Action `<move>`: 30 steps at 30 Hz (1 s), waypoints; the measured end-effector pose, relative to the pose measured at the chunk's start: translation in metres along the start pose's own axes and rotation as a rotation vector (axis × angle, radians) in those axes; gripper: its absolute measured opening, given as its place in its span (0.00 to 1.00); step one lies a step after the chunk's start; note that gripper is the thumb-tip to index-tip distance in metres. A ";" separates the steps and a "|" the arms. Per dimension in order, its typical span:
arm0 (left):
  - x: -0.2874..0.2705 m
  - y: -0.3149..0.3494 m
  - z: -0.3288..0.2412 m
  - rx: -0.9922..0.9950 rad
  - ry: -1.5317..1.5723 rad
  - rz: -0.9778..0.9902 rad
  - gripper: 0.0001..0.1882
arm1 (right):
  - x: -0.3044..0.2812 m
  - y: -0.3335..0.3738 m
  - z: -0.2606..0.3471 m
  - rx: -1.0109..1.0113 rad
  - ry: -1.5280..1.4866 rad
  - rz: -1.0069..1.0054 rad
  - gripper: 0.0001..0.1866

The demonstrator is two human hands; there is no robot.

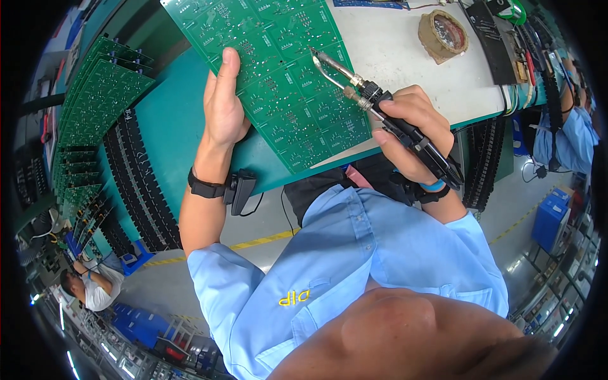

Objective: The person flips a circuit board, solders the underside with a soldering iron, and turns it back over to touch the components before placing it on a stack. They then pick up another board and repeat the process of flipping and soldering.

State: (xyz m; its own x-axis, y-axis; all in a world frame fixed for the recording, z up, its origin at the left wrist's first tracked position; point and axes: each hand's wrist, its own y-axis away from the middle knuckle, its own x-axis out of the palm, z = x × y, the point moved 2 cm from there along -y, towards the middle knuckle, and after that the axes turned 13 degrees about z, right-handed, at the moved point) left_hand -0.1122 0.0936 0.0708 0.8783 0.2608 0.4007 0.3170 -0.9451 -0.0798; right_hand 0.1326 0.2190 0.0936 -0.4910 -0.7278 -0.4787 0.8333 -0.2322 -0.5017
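Note:
A large green circuit board panel (278, 69) lies tilted on the bench, reaching from the top edge down to the bench's near edge. My left hand (223, 101) grips its left edge, thumb lying on top of the board. My right hand (413, 130) holds a black soldering iron (380, 104) with a metal tip and a thin wire-feed tube. The tip touches the board near its right side. A black strap with a small device (221, 187) sits on my left wrist.
A round brown tip-cleaning holder (443, 35) stands on the white bench top (392, 57). Racks of green boards in black slotted holders (95, 114) fill the left. Another person in blue (573, 133) sits at far right; a third (88, 285) works lower left.

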 end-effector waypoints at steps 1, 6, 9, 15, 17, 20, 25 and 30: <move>0.000 0.000 0.000 0.003 -0.006 -0.003 0.24 | 0.000 0.000 0.000 0.001 -0.001 0.003 0.22; 0.000 0.000 -0.001 0.016 -0.022 0.002 0.25 | -0.004 -0.009 0.005 0.026 -0.020 -0.020 0.21; 0.000 0.000 -0.001 0.019 -0.025 0.010 0.25 | -0.006 -0.009 0.006 0.035 -0.033 -0.013 0.21; 0.000 -0.001 -0.001 0.011 -0.037 0.021 0.25 | -0.011 -0.004 0.005 0.020 -0.006 0.005 0.22; 0.000 -0.001 -0.001 0.007 -0.032 0.019 0.25 | -0.014 0.004 0.002 -0.007 0.001 0.025 0.24; -0.001 0.001 -0.002 0.001 -0.021 0.011 0.25 | -0.029 0.018 -0.005 0.042 0.071 -0.033 0.24; -0.003 0.000 0.000 0.004 0.035 0.042 0.25 | -0.039 0.051 -0.030 0.353 0.195 -0.427 0.22; -0.002 0.001 0.002 0.011 0.047 -0.008 0.23 | -0.032 0.046 -0.038 0.517 0.099 -0.479 0.20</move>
State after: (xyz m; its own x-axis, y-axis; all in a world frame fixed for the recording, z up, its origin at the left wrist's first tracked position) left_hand -0.1129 0.0922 0.0682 0.8581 0.2583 0.4438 0.3281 -0.9406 -0.0869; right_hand 0.1776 0.2561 0.0585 -0.8337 -0.4129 -0.3667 0.5220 -0.8060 -0.2791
